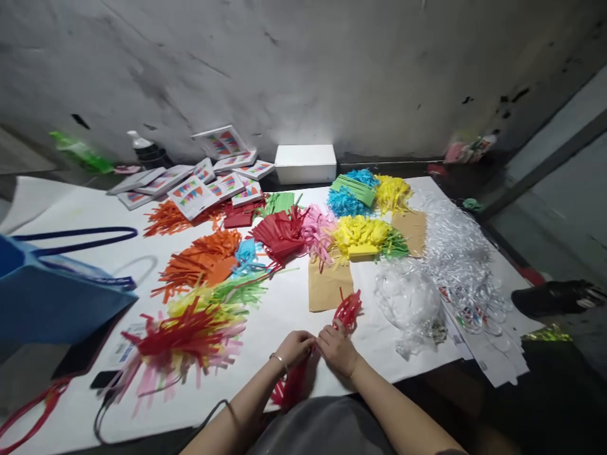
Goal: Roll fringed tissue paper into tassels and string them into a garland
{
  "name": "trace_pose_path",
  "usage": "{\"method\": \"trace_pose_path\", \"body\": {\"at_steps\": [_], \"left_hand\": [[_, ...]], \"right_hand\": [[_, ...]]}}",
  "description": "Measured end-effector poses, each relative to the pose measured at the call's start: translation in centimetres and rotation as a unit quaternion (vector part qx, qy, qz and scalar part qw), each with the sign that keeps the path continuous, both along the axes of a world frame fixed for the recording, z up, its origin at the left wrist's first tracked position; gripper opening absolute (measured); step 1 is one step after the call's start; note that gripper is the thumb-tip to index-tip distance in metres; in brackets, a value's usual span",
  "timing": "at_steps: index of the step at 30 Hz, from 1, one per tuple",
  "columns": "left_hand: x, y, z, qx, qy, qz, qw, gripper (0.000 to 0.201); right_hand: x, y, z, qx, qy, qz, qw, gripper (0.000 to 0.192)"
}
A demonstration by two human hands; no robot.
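My left hand [294, 347], with a bracelet at the wrist, pinches the middle of a red tissue-paper tassel [349, 311] near the table's front edge. Close beside it, my right hand [337, 351] is closed on the same tassel, and the fingertips of both hands meet. One fringed end sticks out above the right hand; the other hangs below the left hand towards my lap. Just beyond the hands lies a brown paper piece [329, 287]. To the left is a pile of fringed tissue with a red bundle [184, 338] on top.
Orange fringe [202, 262], yellow fringe [360, 234] and blue fringe [351, 201] lie across the white-covered table. Printed packs [192, 196] and a white box [306, 164] stand along the wall. Clear plastic [408, 300] and silvery strands [455, 253] are rightward; a blue bag [57, 291] is left.
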State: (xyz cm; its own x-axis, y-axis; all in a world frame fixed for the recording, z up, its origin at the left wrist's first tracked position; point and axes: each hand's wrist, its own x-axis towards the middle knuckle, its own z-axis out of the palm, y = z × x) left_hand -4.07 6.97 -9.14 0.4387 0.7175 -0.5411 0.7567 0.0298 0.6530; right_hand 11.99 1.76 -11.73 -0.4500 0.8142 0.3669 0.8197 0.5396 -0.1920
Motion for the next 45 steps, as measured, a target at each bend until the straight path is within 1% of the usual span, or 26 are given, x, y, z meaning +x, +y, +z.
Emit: {"method": "trace_pose_path", "body": {"at_steps": [3, 5, 7, 8, 9, 10, 12, 13, 14, 15, 16, 19, 20, 21, 22, 23, 25, 26, 27, 30, 33, 36, 38, 40, 42, 45], "left_hand": [[0.0, -0.3, 1.6, -0.054, -0.06, 0.002, 0.997, 0.051], [0.3, -0.6, 2.9, -0.105, -0.135, 0.044, 0.984, 0.053], [1.1, -0.7, 4.5, -0.145, -0.212, 0.094, 0.962, 0.049], [1.7, -0.8, 5.3, -0.147, -0.24, 0.112, 0.953, 0.046], [2.3, -0.8, 6.0, -0.134, -0.257, 0.123, 0.949, 0.044], [3.0, -0.8, 6.6, -0.114, -0.27, 0.135, 0.947, 0.042], [4.6, -0.9, 7.5, -0.07, -0.285, 0.166, 0.941, 0.041], [5.4, -1.0, 7.8, -0.053, -0.288, 0.181, 0.939, 0.042], [6.2, -1.0, 7.9, -0.04, -0.289, 0.192, 0.937, 0.043], [6.9, -1.0, 8.0, -0.033, -0.29, 0.194, 0.937, 0.042], [7.6, -1.0, 8.0, -0.03, -0.291, 0.187, 0.938, 0.042], [9.4, -0.7, 8.2, -0.022, -0.289, 0.121, 0.95, 0.034], [9.9, -0.6, 8.2, -0.011, -0.285, 0.097, 0.953, 0.032], [10.6, -0.5, 8.3, 0.004, -0.283, 0.077, 0.956, 0.031], [11.3, -0.4, 8.2, 0.019, -0.282, 0.06, 0.957, 0.03], [12.1, -0.3, 8.1, 0.028, -0.283, 0.045, 0.958, 0.03], [14.2, -0.1, 7.5, 0.029, -0.278, 0.018, 0.96, 0.031], [15.4, 0.0, 7.0, 0.027, -0.267, 0.006, 0.963, 0.032], [16.8, 0.2, 6.4, 0.031, -0.248, -0.005, 0.968, 0.032], [21.4, 1.0, 4.2, 0.1, -0.136, -0.072, 0.983, 0.029], [25.9, 1.7, 2.0, 0.157, -0.058, -0.161, 0.973, 0.023], [28.8, 1.9, 0.5, 0.164, -0.026, -0.202, 0.965, 0.02], [29.6, 1.9, 0.1, 0.164, -0.005, -0.216, 0.962, 0.019], [29.7, 1.9, 0.0, 0.161, -0.002, -0.213, 0.964, 0.018], [29.3, 2.2, 0.1, 0.155, -0.018, -0.19, 0.969, 0.02], [28.0, 2.6, 0.8, 0.13, -0.063, -0.124, 0.982, 0.026]], "right_hand": [[1.1, -0.4, 2.1, 0.007, 0.008, -0.007, 1.0, 0.012], [1.6, -1.0, 3.8, -0.002, 0.04, -0.023, 0.999, 0.017], [1.7, -1.5, 5.6, -0.025, 0.117, -0.056, 0.991, 0.021], [1.7, -1.7, 6.4, -0.043, 0.175, -0.084, 0.98, 0.022], [1.6, -1.9, 7.1, -0.064, 0.242, -0.118, 0.961, 0.023], [1.6, -2.0, 7.7, -0.087, 0.312, -0.151, 0.934, 0.021], [1.6, -2.1, 8.5, -0.116, 0.433, -0.207, 0.869, 0.017], [1.7, -2.1, 8.7, -0.121, 0.474, -0.227, 0.842, 0.016], [2.0, -2.2, 8.8, -0.118, 0.498, -0.241, 0.825, 0.016], [2.4, -2.2, 8.8, -0.11, 0.507, -0.251, 0.817, 0.017], [2.9, -2.3, 8.8, -0.103, 0.504, -0.255, 0.819, 0.02], [5.0, -2.6, 8.6, -0.102, 0.463, -0.251, 0.844, 0.031], [5.8, -2.8, 8.6, -0.11, 0.458, -0.253, 0.845, 0.031], [6.6, -2.9, 8.5, -0.126, 0.464, -0.257, 0.838, 0.025], [7.4, -3.2, 8.5, -0.15, 0.482, -0.26, 0.823, 0.018], [8.2, -3.4, 8.4, -0.179, 0.506, -0.261, 0.803, 0.017], [9.8, -4.2, 8.0, -0.226, 0.547, -0.264, 0.762, 0.026], [10.6, -4.8, 7.7, -0.236, 0.555, -0.274, 0.749, 0.029], [11.3, -5.4, 7.4, -0.238, 0.553, -0.287, 0.745, 0.03], [13.0, -7.3, 6.2, -0.223, 0.504, -0.334, 0.765, 0.029], [13.6, -8.8, 5.4, -0.223, 0.459, -0.333, 0.793, 0.026], [13.6, -9.5, 5.2, -0.229, 0.449, -0.321, 0.802, 0.025], [13.8, -9.7, 5.1, -0.232, 0.454, -0.325, 0.797, 0.025], [14.2, -9.8, 4.7, -0.236, 0.461, -0.332, 0.789, 0.025], [14.9, -10.0, 4.3, -0.237, 0.465, -0.338, 0.783, 0.027], [16.1, -9.8, 3.9, -0.217, 0.465, -0.353, 0.783, 0.029]]}}
